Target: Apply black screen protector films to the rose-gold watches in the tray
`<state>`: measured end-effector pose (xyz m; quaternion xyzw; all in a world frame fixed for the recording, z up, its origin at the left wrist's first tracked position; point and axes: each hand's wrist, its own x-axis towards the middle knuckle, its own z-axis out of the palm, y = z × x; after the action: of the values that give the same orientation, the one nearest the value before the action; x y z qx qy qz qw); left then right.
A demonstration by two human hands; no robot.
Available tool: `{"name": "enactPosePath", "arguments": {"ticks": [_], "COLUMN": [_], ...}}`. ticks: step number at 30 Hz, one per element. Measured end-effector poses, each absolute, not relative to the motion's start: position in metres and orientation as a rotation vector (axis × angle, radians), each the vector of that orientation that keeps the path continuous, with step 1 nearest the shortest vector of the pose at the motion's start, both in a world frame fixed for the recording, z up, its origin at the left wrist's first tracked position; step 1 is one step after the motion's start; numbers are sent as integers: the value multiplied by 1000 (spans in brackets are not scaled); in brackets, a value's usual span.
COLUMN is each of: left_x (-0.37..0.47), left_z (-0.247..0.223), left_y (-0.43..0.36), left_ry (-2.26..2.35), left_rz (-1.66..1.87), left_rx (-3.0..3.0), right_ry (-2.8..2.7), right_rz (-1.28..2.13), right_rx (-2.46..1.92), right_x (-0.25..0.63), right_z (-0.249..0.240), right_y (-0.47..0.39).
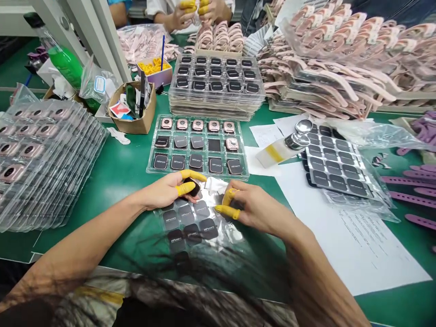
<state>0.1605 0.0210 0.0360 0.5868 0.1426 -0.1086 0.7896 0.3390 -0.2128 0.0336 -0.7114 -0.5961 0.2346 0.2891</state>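
Note:
My left hand, with yellow finger cots on thumb and index finger, grips a dark square watch face by its edges. Beside it on the right, my right hand has its cotted fingers bent together at the edge of a clear sheet; what they pinch is too small to make out. Black square stickers with white lettering remain on that sheet, under both hands. Just beyond lies a clear tray with pink-framed watch faces in the back row and black-covered ones in front; one compartment holds no watch.
Stacked trays stand behind, with more at the left. A cardboard box, a pump bottle, sticker sheets, paper and pink straps surround the work spot. Another person's hands are at the far side.

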Motion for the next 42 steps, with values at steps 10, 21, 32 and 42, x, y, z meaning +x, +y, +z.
{"name": "enactPosePath", "arguments": {"ticks": [10, 21, 32, 42], "left_x": [168, 168, 168, 173], "left_z": [26, 5, 8, 6], "left_y": [8, 2, 0, -1], "left_ry": [390, 316, 414, 428], "left_rz": [-16, 56, -2, -11], "left_rx": [1324, 1437, 1356, 1326], "right_ry": [-1388, -1485, -1353, -1318], "right_rz": [-132, -202, -295, -431], "right_rx": [-2170, -1807, -1801, -2054], "right_x": [327, 288, 288, 289], "right_z": [-4, 1, -8, 9], "right_y": [-196, -170, -175, -190]}}
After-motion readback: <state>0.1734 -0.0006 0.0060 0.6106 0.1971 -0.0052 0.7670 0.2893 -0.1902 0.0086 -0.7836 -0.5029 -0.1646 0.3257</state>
